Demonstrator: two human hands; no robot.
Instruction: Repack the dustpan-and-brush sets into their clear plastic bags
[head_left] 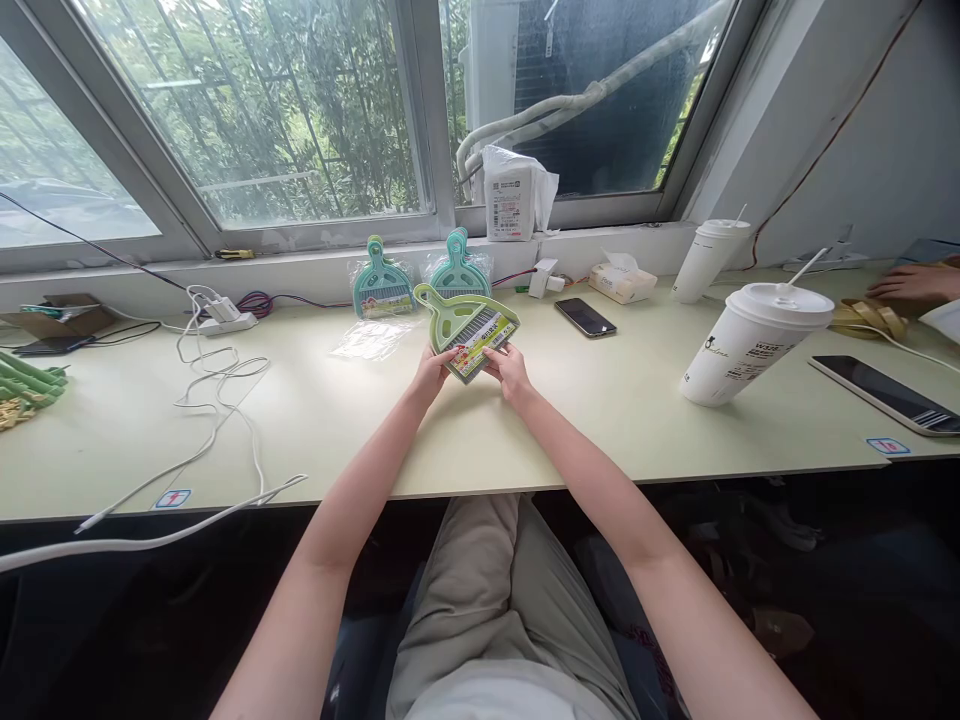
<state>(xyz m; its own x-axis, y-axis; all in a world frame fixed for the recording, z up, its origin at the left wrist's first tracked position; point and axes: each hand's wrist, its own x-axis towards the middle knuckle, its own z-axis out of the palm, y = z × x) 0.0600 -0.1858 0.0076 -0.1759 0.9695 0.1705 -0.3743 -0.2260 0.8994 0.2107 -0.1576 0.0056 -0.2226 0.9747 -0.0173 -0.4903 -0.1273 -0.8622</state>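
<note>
Between my two hands, a green dustpan and brush set (472, 335) with a printed label is held tilted above the desk. My left hand (432, 372) grips its lower left edge, and my right hand (510, 368) grips its lower right side. Behind it, two teal dustpan sets, one at the left (381, 285) and one at the right (456, 265), lean in clear wrapping near the window ledge. Part of the right one is hidden by the green set. A crumpled clear plastic bag (375, 338) lies on the desk to the left.
White cables (217, 400) and a power strip (225, 318) lie at the left. On the right are a black phone (585, 317), a tissue pack (622, 278), two white cups (757, 345) and a larger phone (892, 393). Another person's hand (911, 284) rests at the far right.
</note>
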